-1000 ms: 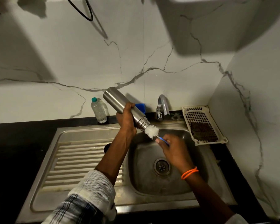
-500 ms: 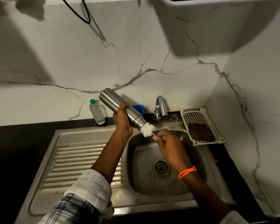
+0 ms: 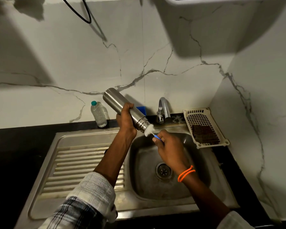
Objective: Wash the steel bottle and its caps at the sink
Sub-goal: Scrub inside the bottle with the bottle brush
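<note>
Head view, the only one I have: bottle (image 3: 124,111) held over the near-left rim of the sink (image 3: 89,139), my left hand (image 3: 125,120) wrapped round its middle, my right hand (image 3: 169,150) pinching the blue handle of the brush (image 3: 149,130), whose white bristles sit at the bottle's mouth, partly inside as far as I can tell. The hands are close but not touching. To scrub well, I judge I should keep the brush in line with the neck, push it deep, twist as I go, and keep the mouth over the basin so suds drip there and not on the table (image 3: 15,146). The bottle's long axis runs on a slant, base up and to the left toward the wall, threaded mouth down and to the right toward the tap (image 3: 163,109). No caps that I can make out; no water seems to be running.
</note>
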